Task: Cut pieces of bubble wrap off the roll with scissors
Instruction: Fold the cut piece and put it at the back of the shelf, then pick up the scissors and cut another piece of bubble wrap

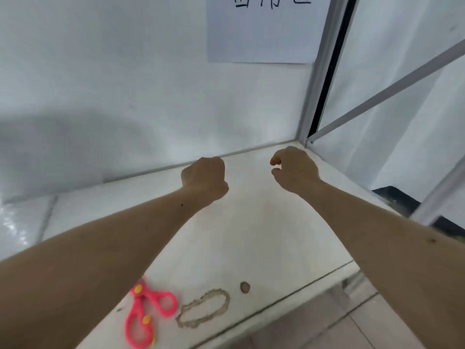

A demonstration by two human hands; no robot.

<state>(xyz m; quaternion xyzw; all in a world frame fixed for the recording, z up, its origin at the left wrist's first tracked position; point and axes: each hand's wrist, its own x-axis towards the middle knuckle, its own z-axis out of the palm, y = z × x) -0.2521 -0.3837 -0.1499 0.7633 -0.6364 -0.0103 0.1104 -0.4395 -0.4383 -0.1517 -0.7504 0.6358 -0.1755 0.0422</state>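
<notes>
Reaching up mid-frame, the left hand (205, 177) and right hand (293, 167) curl, holding nothing seen; pink plastic scissors (147, 314) lie on the white table (251, 235), lower left.

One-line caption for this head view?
Both hands, left and right, reach across the table; pink scissors lie untouched near its front edge.
</notes>
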